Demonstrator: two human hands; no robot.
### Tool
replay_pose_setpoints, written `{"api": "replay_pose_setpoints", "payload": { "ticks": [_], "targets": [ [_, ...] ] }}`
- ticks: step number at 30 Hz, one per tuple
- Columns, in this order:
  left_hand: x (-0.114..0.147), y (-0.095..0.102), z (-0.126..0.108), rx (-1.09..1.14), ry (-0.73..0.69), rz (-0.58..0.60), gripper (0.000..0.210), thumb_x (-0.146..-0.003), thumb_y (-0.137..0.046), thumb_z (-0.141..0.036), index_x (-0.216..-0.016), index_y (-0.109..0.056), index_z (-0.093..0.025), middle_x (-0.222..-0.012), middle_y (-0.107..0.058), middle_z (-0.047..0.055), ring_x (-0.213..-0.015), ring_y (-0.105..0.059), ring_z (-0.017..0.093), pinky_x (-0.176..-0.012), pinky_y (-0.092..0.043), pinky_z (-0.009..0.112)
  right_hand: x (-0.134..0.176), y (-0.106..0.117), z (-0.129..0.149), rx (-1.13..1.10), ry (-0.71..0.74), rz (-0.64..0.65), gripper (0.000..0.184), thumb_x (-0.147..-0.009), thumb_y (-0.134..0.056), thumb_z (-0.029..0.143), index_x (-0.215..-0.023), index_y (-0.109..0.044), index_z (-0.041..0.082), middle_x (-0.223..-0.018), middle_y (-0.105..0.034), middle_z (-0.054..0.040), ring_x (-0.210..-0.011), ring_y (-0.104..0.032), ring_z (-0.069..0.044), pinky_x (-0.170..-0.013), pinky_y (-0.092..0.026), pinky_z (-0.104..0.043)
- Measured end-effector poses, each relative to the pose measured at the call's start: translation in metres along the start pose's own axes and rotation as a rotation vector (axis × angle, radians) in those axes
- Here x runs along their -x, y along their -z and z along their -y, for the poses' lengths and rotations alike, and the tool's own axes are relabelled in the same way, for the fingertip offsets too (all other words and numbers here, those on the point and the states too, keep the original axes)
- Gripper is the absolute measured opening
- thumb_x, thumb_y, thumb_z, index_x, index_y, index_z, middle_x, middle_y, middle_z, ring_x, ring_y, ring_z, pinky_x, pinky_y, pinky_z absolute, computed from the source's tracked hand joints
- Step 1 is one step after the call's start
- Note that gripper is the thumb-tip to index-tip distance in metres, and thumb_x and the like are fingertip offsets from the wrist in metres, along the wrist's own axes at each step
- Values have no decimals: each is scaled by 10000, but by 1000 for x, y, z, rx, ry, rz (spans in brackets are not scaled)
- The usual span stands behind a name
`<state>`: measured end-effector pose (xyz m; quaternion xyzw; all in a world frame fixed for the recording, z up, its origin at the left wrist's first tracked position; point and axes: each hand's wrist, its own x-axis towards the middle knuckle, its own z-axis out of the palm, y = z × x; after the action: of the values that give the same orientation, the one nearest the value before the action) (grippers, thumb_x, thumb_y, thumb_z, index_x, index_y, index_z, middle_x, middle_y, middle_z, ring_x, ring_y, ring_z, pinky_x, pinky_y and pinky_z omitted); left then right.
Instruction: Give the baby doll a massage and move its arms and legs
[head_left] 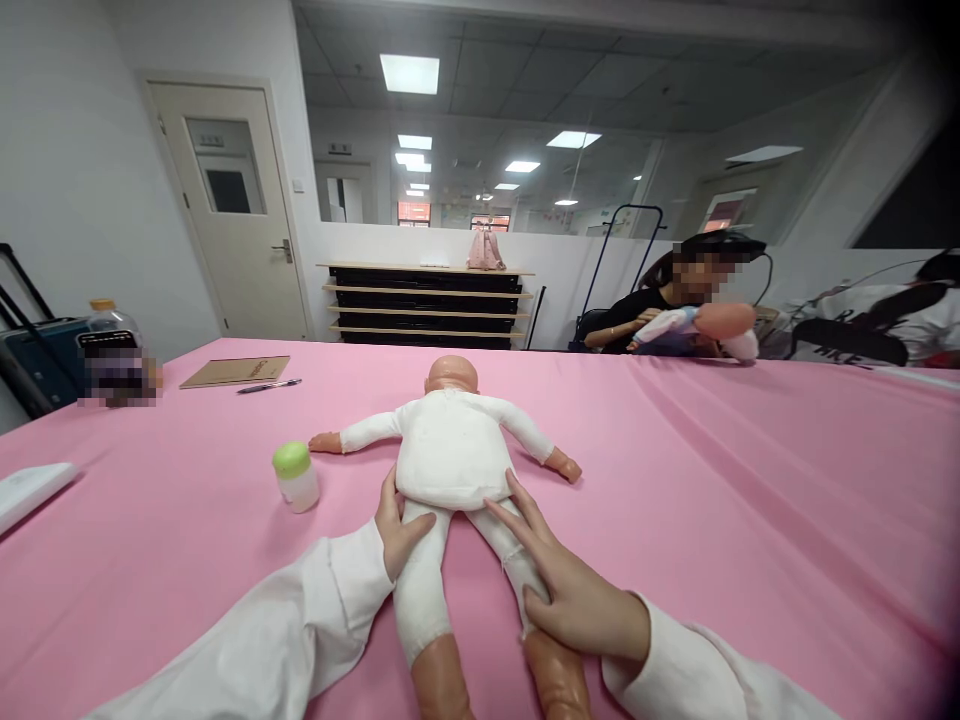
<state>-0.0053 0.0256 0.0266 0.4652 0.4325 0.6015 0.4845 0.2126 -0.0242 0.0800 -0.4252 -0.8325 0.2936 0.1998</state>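
Note:
A baby doll (454,450) with a white cloth body lies on the pink-covered table, its legs toward me and arms spread out. Its head points away and shows no face. My left hand (401,530) is closed about the doll's left-side hip and upper thigh, thumb across the front and fingers along the outer side. On the other leg rests my right hand (574,595), fingers stretched and spread, the tips touching the hip at the body's lower edge. A small jar with a green lid (296,477) stands left of the doll, near its hand.
A brown notebook (236,371) and a pen (268,386) lie at the far left. Nearer is a white flat object (34,492). A bottle (112,325) stands at the left edge. Across the table, a person (675,290) holds another doll (697,325); another person (930,310) is farther right.

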Motion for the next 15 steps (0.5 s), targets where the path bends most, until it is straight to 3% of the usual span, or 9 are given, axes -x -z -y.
{"api": "replay_pose_setpoints", "payload": {
  "ticks": [2, 4, 7, 11, 15],
  "targets": [
    [0, 1, 5, -16, -15, -20, 960, -510, -683, -317, -1325, -199, -165, -1371, -306, 164, -1228, -370, 305, -989, -340, 426, -2, -4, -3, -24, -33, -61, 842, -666, -492, 131, -1393, -95, 282, -1452, 198, 15, -1343, 113, -227, -1079, -127, -469],
    [0, 2, 10, -39, -49, -35, 982, -540, -674, -341, -1349, -143, -177, -1395, -253, 166, -1253, -337, 300, -1010, -312, 431, -7, -10, -6, -69, -136, -200, 830, -709, -522, 231, -1396, -58, 274, -1461, 162, 2, -1341, 127, -220, -1087, -90, -474],
    [0, 3, 16, -99, -126, -52, 939, -590, -653, -370, -1359, -145, -195, -1424, -190, 150, -1297, -258, 285, -1043, -264, 424, -14, -18, -11, -206, -262, -352, 939, -696, -585, 383, -1397, 29, 269, -1474, 82, -27, -1351, 69, -223, -1101, -97, -446],
    [2, 3, 14, -210, -157, -15, 850, -655, -611, -382, -1366, -178, -209, -1442, -184, 107, -1340, -140, 248, -1094, -153, 400, -17, -18, -12, -378, -195, -245, 999, -697, -593, 475, -1379, 118, 314, -1480, -11, -19, -1352, -25, -219, -1095, -154, -418],
    [7, 2, 10, -268, -156, 31, 932, -621, -627, -418, -1378, -149, -160, -1452, -147, 123, -1348, -83, 257, -1105, -86, 396, -15, -17, -9, -405, -57, -206, 945, -718, -585, 484, -1371, 88, 368, -1476, -76, 7, -1346, -37, -201, -1077, -212, -407]
  ]
}}
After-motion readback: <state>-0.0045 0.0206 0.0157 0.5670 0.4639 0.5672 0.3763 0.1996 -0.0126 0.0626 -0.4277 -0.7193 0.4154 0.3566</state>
